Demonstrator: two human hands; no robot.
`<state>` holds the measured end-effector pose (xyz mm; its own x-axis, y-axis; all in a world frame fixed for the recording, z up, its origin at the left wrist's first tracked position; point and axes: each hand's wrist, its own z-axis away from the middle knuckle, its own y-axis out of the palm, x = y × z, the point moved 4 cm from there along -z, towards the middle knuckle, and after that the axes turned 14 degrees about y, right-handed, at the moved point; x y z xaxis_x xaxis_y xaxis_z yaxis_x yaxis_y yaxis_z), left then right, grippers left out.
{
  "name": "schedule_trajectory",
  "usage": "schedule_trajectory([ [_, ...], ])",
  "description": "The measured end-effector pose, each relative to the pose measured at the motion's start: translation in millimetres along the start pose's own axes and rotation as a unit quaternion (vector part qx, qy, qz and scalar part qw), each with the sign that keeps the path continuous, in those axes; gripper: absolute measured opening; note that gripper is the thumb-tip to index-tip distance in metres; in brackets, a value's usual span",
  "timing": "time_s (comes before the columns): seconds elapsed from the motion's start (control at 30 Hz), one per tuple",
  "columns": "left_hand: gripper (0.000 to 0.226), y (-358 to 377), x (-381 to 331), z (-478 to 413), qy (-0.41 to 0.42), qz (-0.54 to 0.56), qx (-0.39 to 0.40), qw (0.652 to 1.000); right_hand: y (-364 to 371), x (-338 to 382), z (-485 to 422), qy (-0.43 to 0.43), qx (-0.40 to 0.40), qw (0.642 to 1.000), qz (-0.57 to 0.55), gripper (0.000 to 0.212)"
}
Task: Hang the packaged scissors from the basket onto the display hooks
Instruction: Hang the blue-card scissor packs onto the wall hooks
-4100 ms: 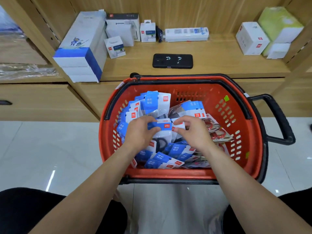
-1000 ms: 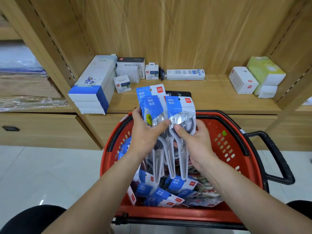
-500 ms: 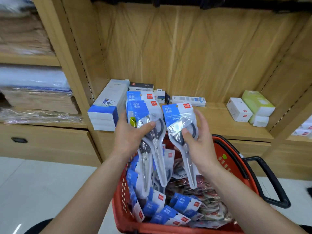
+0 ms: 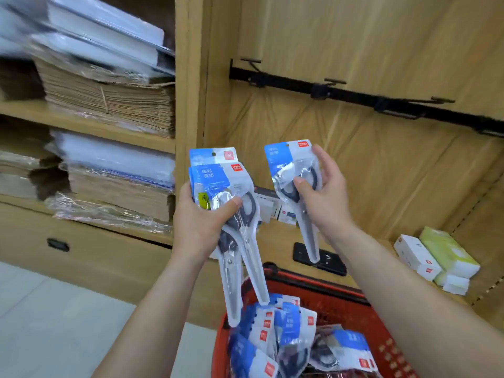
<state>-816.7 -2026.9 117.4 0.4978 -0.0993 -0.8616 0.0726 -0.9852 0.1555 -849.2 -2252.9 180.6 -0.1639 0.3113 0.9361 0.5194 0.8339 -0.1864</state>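
- Head view: a single scissors packet [image 4: 293,181] is pinched in the right hand [image 4: 324,197], thumb across the handles and fingers behind. It hangs blades down with its hang hole at the top.
- The left hand [image 4: 201,222] grips a bundle of scissors packets [image 4: 223,186], at least two, with the thumb pressed over the front one.
- Half a second ago the two lots sat close together in front of the lower shelf. Now they are higher and apart, so one packet has been singled out for hanging.
- The view has tilted up since then, bringing the display hooks [image 4: 335,81] on their black rail [image 4: 354,97] into sight, above and to the right of the raised packet. All the visible hooks are bare.
- My judgement: picking up is done, and the next step is threading the packet's hole onto a hook. The small hole and the floppy film make that fiddly.
- Near and low, the red basket [image 4: 341,301] holds many more packets [image 4: 286,323].
- On the shelf beyond lie a black phone [image 4: 327,261] and, far right, white boxes [image 4: 417,256] beside a green box [image 4: 447,252]. Wrapped paper stacks [image 4: 109,105] fill the left bay.
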Motion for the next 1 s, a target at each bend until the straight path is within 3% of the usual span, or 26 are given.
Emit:
schedule_trajectory([
  [0.13, 0.049, -28.8, -8.8, -25.7, 0.005, 0.022, -0.049, 0.999, 41.1, 46.1, -32.5, -0.054, 0.015, 0.998, 0.001, 0.067],
  [0.3, 0.046, -43.1, 2.7, -34.0, 0.005, 0.007, -0.057, 0.998, 75.3, 75.5, -71.0, -0.080, 0.008, 0.997, -0.009, 0.067],
  [1.0, 0.048, -50.7, 11.4, -35.2, 0.000, -0.004, -0.045, 0.999, 111.1, 54.2, -115.7, -0.044, -0.016, 0.999, 0.010, 0.066],
])
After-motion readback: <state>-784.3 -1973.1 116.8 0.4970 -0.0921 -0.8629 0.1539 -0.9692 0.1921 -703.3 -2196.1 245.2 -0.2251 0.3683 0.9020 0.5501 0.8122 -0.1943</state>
